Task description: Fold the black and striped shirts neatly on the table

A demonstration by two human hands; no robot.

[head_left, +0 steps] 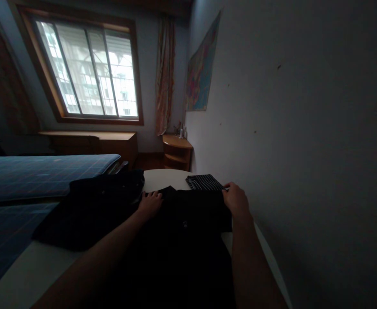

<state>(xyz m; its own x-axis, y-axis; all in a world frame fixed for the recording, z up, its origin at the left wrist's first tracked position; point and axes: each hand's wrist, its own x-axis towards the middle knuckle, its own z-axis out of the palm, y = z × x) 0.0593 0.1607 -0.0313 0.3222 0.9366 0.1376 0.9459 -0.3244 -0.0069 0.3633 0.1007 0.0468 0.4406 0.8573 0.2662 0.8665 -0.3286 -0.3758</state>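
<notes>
A black garment (188,249), its exact kind unclear in the dim light, lies spread over the round white table (162,177). My left hand (150,205) rests on its upper left part, fingers a little apart and lying flat. At the upper right corner, my right hand (236,198) pinches the black garment's edge. Just beyond that hand is a folded black-and-white striped cloth (204,182), whose near corner meets the fingertips. Left of my left hand sits a second dark garment (95,210), bunched and partly over the table's edge.
A wall (304,150) runs close along the table's right side. To the left is a bed with a blue checked mattress (46,171). Farther back stand a wooden desk (117,136) and a corner shelf (177,141) holding small items, below a window (88,73).
</notes>
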